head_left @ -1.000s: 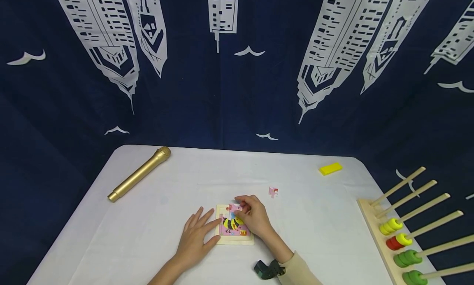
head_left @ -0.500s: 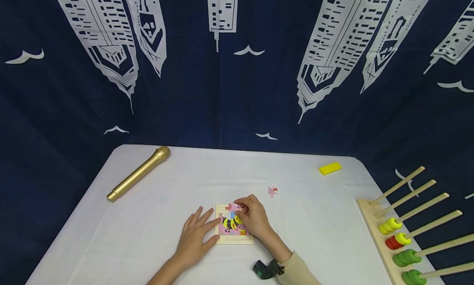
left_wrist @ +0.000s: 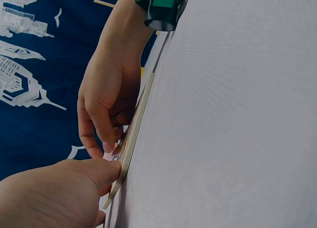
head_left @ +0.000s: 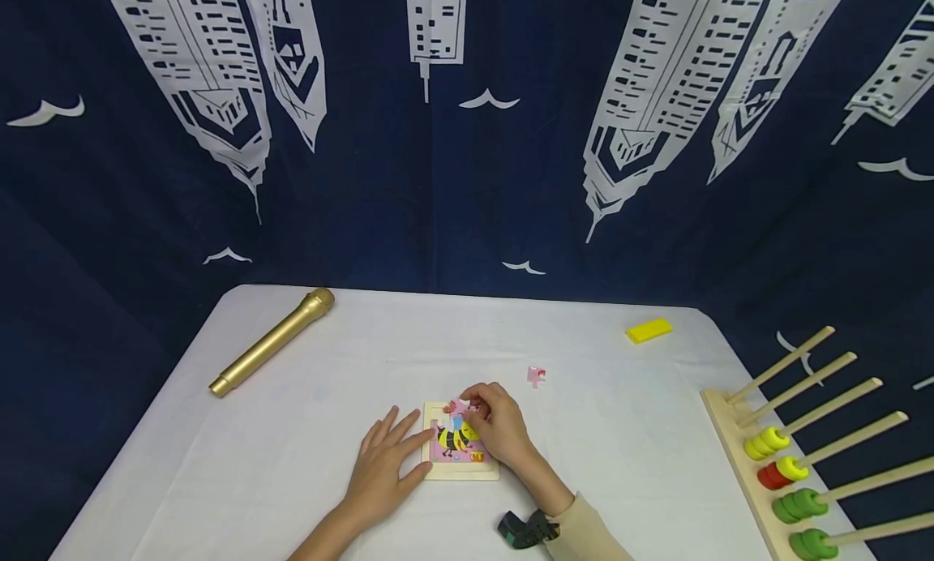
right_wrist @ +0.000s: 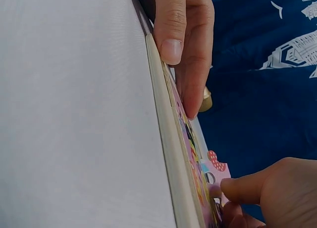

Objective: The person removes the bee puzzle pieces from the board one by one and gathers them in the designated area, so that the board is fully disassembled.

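A small wooden puzzle board (head_left: pixel 461 474) with a pale frame and a pink bee picture (head_left: pixel 456 440) lies flat on the table. My left hand (head_left: pixel 387 464) has its fingers spread, thumb and index fingertip touching the board's left edge. Over the upper right of the picture, my right hand (head_left: pixel 499 423) pinches a pink puzzle piece (right_wrist: pixel 218 164) with a red dotted patch. In the right wrist view that piece stands tilted above the picture's surface. Beyond the board to the upper right lies a loose pink puzzle piece (head_left: pixel 536 376).
A gold microphone (head_left: pixel 273 342) lies at the back left of the white table (head_left: pixel 321 431). At the back right is a yellow block (head_left: pixel 649 331). Along the right edge stands a wooden peg rack (head_left: pixel 747 480) with yellow, red and green rings. A black wrist camera (head_left: pixel 527 530) sits on the right wrist.
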Demonstrator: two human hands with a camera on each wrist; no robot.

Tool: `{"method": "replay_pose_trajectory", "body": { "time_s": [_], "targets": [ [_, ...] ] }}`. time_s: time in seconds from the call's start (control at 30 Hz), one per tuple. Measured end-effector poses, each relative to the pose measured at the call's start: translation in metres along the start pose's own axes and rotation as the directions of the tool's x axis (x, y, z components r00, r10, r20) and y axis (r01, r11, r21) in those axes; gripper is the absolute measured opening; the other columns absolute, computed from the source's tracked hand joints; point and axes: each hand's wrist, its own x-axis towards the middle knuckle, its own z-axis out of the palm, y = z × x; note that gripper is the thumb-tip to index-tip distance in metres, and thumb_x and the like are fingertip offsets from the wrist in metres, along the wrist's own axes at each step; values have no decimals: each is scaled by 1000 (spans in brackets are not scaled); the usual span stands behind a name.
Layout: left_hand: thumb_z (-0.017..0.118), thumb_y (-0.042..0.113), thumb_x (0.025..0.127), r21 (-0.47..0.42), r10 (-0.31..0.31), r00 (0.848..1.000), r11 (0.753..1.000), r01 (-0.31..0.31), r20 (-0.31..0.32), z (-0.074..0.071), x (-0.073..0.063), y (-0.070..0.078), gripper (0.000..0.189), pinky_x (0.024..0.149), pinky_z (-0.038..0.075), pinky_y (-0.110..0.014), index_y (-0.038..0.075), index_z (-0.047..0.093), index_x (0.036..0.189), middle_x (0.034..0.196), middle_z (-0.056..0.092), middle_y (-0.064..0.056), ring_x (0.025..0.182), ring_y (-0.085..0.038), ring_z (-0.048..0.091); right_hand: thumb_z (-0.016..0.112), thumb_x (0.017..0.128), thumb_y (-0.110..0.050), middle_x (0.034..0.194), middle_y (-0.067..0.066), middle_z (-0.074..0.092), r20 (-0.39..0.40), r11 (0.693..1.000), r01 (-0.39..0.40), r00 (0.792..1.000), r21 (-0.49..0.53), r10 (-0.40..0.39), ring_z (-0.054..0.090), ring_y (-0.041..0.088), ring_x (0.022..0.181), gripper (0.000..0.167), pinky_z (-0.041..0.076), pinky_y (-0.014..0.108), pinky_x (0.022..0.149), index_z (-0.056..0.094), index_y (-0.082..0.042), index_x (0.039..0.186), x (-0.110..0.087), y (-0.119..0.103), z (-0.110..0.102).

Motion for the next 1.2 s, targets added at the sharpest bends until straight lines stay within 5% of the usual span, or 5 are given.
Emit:
{"method": "replay_pose_trajectory", "body": {
  "time_s": [0.33,0.6,0.93,1.2],
  "targets": [
    [73,26,84,2,-12,1000,1000,12,13,1,-1,-1,43,113,24,-63,17,67,126,145,51,-14,141,-44,33,61,89,6,78,1,56,25,993,-59,998,97,57,46,7,68,17,41,17,60,67,-9,93,2,1,-1],
    [73,24,84,-6,-7,1000,1000,7,0,2,-1,-1,42,113,24,-63,16,67,125,145,52,-15,141,-44,33,60,90,4,80,7,60,41,948,-178,984,265,173,49,10,69,13,43,17,60,68,-6,94,7,-3,-13],
    [73,24,84,-18,-28,999,999,28,17,2,-2,1,43,114,21,-62,16,66,126,146,50,-14,143,-43,30,58,92,2,85,11,62,-70,895,-349,922,279,381,54,17,74,15,50,24,60,68,-3,102,25,25,-76],
    [74,23,84,-16,-22,1000,1000,22,13,2,-1,0,43,114,21,-62,16,66,126,146,51,-14,143,-43,31,55,94,2,88,15,63,-117,907,-390,905,158,409,56,22,76,18,53,23,63,66,4,108,26,62,-121]
  ]
}}
